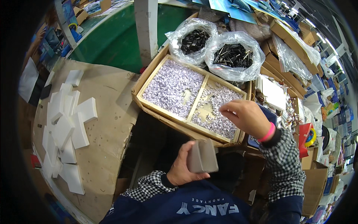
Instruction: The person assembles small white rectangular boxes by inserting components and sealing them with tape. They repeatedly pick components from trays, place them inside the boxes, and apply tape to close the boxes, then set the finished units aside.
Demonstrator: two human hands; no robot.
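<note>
My left hand (183, 170) is closed round a greyish translucent plastic box (203, 156), held tilted in front of my body, near the tray's front edge. Over the right compartment of a two-part wooden tray (197, 99) hovers my right hand (249, 116), with a pink band at the wrist. Its thumb and fingers come together in a pinch, but whatever is between them is too small to make out. Small pale lilac pieces (170, 84) fill most of the left compartment. More such pieces (228, 98) lie in the right one, with bare wood showing in its middle.
Two plastic bags of black parts, one bag (194, 42) beside another bag (235, 56), stand behind the tray. Flat white boxes (65, 128) lie heaped on a cardboard-covered table (108, 100) at left. A grey post (146, 31) rises behind. Cartons (315, 186) crowd the right.
</note>
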